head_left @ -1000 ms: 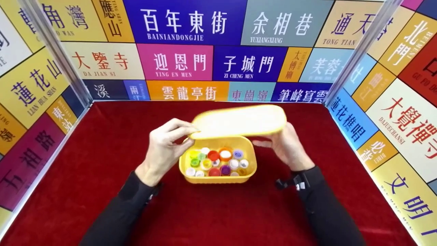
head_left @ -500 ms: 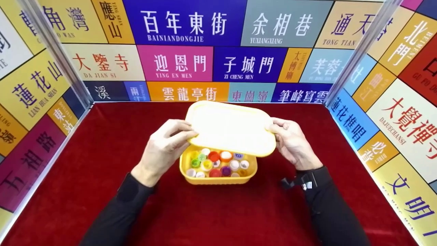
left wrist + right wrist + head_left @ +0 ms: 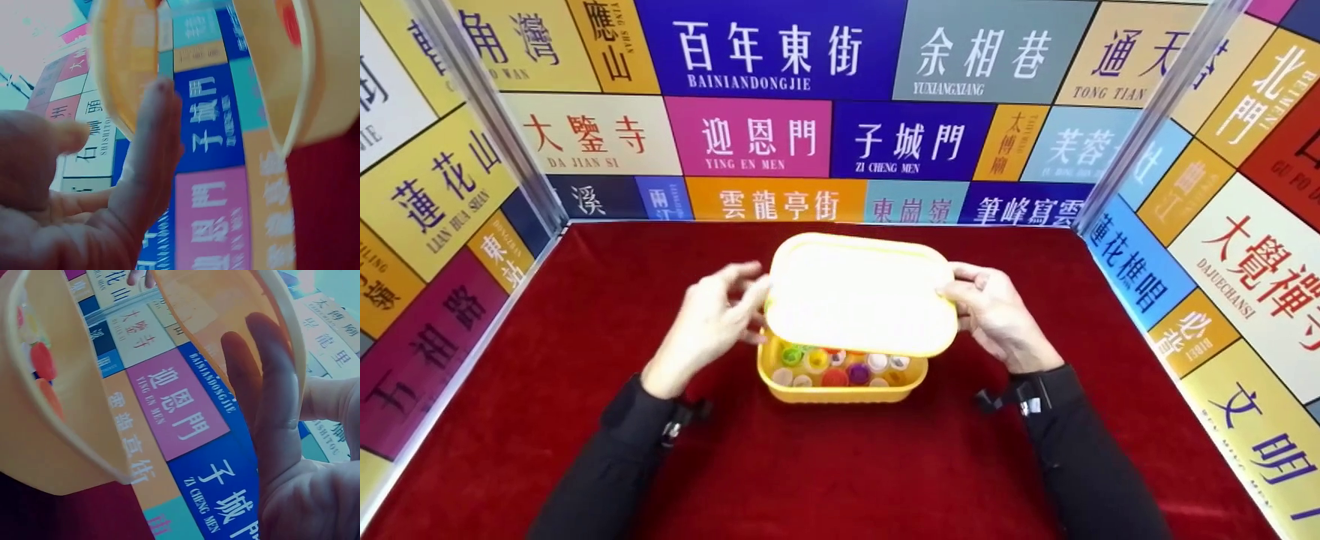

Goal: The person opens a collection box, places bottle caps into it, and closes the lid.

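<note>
A yellow lid [image 3: 861,294] is held tilted above the back of a yellow plastic box [image 3: 840,394]. Several coloured bottle caps [image 3: 856,373] lie inside the box; the lid hides those at the back. My right hand [image 3: 997,311] pinches the lid's right end, thumb on top and fingers [image 3: 280,377] spread along the underside. At the opposite end, my left hand [image 3: 712,315] is loosened from the lid. Its thumb [image 3: 70,135] stands away from the rim, and the extended index finger [image 3: 149,146] overlaps the lid's edge in the left wrist view.
The box stands on a red cloth [image 3: 840,465] that covers the table. Panels with coloured Chinese lettering [image 3: 765,49] rise behind and on both sides, with metal posts [image 3: 1147,112] at the corners. Black sleeves [image 3: 607,450] cover both forearms.
The lid has swung round and come lower over the box, covering more of the caps. My left fingers have let go of its left end; my right hand has kept hold.
</note>
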The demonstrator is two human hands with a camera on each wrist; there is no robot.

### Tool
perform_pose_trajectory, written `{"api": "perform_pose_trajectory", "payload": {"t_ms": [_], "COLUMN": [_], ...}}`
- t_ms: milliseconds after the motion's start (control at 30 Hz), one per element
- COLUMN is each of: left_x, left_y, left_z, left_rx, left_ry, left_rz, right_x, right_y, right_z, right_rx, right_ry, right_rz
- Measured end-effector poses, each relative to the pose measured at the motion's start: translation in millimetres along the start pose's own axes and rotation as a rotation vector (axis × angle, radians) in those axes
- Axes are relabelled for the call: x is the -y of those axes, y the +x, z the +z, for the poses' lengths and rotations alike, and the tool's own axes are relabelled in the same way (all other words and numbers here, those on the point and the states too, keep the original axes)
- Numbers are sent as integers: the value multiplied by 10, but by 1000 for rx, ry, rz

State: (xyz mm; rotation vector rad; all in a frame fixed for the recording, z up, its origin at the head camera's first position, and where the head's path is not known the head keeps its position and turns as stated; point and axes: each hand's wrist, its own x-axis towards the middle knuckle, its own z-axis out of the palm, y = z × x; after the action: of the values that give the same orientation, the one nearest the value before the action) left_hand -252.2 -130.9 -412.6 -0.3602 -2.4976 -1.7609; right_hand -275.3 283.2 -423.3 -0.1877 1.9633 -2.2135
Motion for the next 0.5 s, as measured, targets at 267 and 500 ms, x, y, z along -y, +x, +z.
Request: {"api": "perform_pose_trajectory", "payload": {"t_ms": [267,500], "left_x": [47,64], "left_y": [-21,-52], "left_z": [1,19], "left_rx": [89,102], "left_ry": [66,122], "left_rz": [-89,-131], "right_x": [-123,-182], "right_y": [32,56], "right_z": [77,105], "right_rx": [31,30], "right_ry": [-49,-215], "right_rz": [59,87]}}
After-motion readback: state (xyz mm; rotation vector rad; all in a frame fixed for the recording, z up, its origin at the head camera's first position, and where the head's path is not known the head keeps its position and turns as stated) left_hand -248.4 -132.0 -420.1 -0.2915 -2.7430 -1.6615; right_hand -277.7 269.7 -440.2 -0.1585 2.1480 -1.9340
